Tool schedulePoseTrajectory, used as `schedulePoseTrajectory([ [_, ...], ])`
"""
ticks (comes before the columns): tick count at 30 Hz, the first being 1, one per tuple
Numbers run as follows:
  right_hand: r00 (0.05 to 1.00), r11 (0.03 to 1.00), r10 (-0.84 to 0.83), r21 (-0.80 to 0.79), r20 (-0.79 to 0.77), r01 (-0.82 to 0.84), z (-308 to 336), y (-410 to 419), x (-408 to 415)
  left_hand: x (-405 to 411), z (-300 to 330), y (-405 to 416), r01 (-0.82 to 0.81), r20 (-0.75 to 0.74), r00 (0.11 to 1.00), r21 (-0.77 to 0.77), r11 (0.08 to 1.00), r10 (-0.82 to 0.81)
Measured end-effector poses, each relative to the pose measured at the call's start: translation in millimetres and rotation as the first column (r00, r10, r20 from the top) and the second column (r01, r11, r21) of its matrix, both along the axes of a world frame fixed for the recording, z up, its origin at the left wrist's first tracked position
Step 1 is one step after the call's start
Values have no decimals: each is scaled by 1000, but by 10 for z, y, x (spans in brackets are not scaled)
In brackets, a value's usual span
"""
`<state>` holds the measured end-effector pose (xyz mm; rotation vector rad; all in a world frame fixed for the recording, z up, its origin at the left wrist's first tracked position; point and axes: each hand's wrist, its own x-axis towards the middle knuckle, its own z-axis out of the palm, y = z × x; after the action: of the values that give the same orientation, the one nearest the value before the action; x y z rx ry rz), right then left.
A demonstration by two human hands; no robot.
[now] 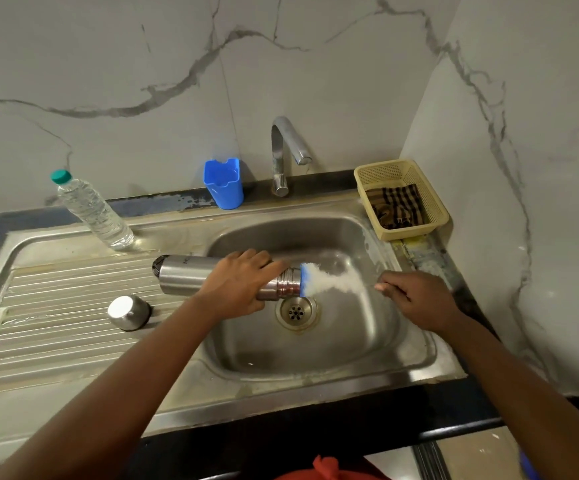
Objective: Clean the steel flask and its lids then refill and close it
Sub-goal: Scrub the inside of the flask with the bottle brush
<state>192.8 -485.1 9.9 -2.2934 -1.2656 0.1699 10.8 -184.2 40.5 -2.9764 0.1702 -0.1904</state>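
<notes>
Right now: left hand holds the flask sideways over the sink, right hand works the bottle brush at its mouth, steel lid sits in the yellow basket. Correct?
One error. The steel lid sits on the ribbed drainboard, not in the yellow basket, which holds a striped cloth. The head view shows it. The rest stands: left hand holds the flask sideways, right hand works the bottle brush at its mouth.

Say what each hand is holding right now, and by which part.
The left hand grips the steel flask near its threaded neck, holding it sideways over the sink. The right hand pinches the bottle brush by its handle end.
</notes>
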Motion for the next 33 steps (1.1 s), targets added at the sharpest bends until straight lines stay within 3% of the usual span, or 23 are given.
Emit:
schedulePoseTrajectory([
  [1,978,999,-19,-49,-210,9,9,28,-40,25,-17,-11,9,14,1000,8,1000,-9],
  [2,892,994,-59,-107,-449,12,32,51,-66,54,-20,-18,31,27,999,26,999,-32],
  [3,796,987,-106,-162,-596,10,48,48,-72,76,-8,-23,60,35,997,45,997,-61],
  [4,770,983,-115,-182,-628,-2,61,31,-62,92,3,-17,82,44,995,63,995,-85],
  [5,806,987,-90,-163,-585,-7,62,-5,-21,101,16,-4,91,50,994,77,993,-95],
  [8,971,995,-28,-102,-239,4,84,-145,121,92,58,39,82,67,994,75,994,-87],
  [13,996,1000,-23,10,83,23,104,-191,209,96,66,32,60,39,997,50,997,-62],
  [15,999,999,-20,-26,49,21,62,-213,198,94,52,32,39,17,999,31,999,-39],
  [18,949,990,-29,-139,-315,-16,-25,-236,178,81,33,57,9,3,1000,21,1000,-9],
  [20,908,988,-51,-154,-415,-15,-68,-238,149,64,6,60,5,0,1000,30,1000,-5],
  [21,934,989,-44,-145,-355,-9,-73,-240,135,55,-7,59,3,-1,1000,34,999,-3],
  [23,998,997,-13,-83,-53,9,-58,-252,96,44,-22,66,-13,-2,1000,35,999,13],
  [26,895,1000,-2,21,447,-9,-72,-282,93,53,-19,85,-39,-21,999,16,999,39],
  [28,861,1000,11,13,509,-20,-94,-278,114,63,-5,91,-48,-33,998,13,999,48],
  [29,907,1000,19,-15,421,-14,-89,-265,107,69,3,94,-51,-36,998,11,999,51],
  [30,974,998,2,-61,228,12,-74,-253,98,78,10,96,-52,-39,998,10,999,53],
  [31,996,993,-44,-113,-78,35,-80,-242,102,85,13,97,-52,-47,998,12,999,53],
  [32,903,988,-117,-142,-414,63,-86,-228,106,90,9,99,-50,-57,997,21,999,51],
  [33,765,982,-177,-157,-619,100,-90,-221,113,93,2,101,-46,-64,997,33,998,48],
])
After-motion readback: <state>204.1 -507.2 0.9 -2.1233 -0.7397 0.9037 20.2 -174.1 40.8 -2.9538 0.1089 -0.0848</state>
